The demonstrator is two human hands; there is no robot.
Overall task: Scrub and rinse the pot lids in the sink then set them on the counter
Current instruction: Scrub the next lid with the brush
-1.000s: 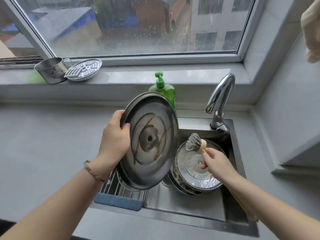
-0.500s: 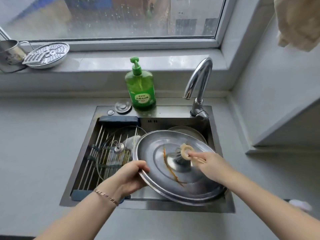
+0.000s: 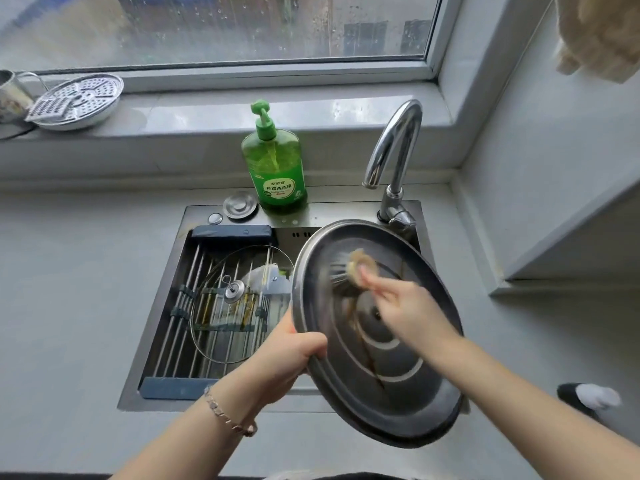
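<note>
A left hand (image 3: pixel 287 362) has its grip clamped on the near-left rim of a large steel pot lid (image 3: pixel 398 368), held tilted over the right side of the sink (image 3: pixel 329 211). The blurred right hand (image 3: pixel 408 310) pinches a round scrubbing brush (image 3: pixel 349 271) against the lid's brown-streaked face. A glass lid (image 3: pixel 214 327) lies on the roll-up rack (image 3: pixel 175 323) at left, and the green dish soap bottle (image 3: pixel 275 168) on the far ledge bears a label in Chinese characters.
</note>
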